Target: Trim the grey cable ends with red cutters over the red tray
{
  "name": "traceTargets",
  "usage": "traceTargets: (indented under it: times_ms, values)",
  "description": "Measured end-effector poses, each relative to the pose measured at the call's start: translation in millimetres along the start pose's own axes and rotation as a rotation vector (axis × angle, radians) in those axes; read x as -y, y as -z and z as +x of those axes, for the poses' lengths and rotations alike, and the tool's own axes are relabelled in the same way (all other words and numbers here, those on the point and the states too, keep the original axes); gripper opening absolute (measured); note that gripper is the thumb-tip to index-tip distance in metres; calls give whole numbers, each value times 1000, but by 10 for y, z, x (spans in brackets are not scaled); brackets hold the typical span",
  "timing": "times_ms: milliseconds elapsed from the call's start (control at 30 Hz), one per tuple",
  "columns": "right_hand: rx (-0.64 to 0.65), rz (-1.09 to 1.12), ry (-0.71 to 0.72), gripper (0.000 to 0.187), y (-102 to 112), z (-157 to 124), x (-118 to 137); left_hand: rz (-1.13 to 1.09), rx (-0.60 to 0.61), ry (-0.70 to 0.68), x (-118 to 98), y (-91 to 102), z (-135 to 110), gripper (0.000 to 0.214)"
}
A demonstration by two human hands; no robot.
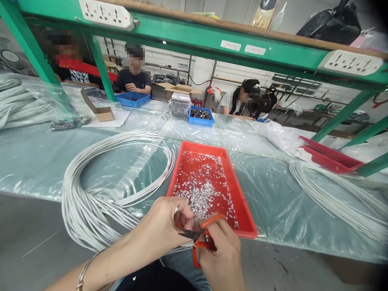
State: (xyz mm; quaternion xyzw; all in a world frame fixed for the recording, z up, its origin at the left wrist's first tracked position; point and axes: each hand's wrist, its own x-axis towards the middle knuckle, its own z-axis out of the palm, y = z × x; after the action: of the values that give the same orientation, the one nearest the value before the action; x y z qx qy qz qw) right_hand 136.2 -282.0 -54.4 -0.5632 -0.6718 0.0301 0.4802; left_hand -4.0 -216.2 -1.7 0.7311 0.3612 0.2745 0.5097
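Note:
My right hand grips a pair of scissors with orange handles. The scissor blades point left, just under the fingertips of my left hand. Those left fingers are pinched together, and what is between them is too small and hidden to make out. A coil of white cable lies to the left, and its strands run beneath my left forearm. Both hands are at the near edge of a red tray, which holds many small silvery scraps.
A second white cable coil lies at right, near another red tray. Across the plastic-covered table stand blue trays and a small cardboard box. A green shelf frame crosses overhead. Several people sit opposite.

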Motion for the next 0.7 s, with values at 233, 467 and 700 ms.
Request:
traceTargets:
  times_ms: [233,467,700]
  values:
    - [275,595,-419,20,109,97,72,-207,191,104,48,80,64,3]
    - [348,924,-519,20,161,164,23,-124,101,-3,32,75,-3,8]
    - [199,963,-625,17,130,105,73,-353,146,-74,6,-62,-19,18]
